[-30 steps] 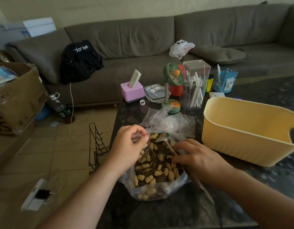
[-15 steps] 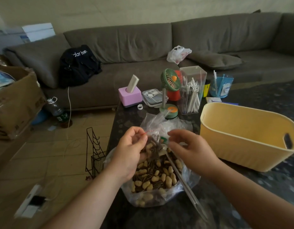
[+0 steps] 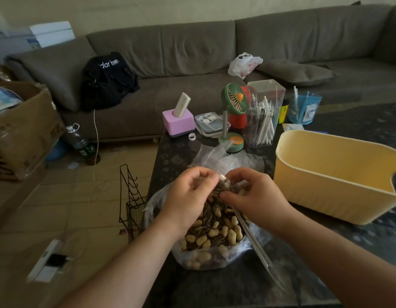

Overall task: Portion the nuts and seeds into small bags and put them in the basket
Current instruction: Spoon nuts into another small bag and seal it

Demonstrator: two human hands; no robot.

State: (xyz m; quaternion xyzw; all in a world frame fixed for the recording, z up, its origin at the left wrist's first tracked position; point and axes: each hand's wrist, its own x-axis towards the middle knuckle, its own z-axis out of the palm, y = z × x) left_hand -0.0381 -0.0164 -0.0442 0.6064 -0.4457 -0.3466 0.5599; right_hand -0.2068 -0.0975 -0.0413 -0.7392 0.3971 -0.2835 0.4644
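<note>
While hovering over the big bag of nuts, left hand and right hand both curled, pinching a small bag between them. Basket at three o'clock, just beside.

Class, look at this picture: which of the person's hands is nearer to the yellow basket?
The right hand. It is above the big bag of nuts, just left of the yellow basket; the left hand is farther left, beyond the right hand.
</note>
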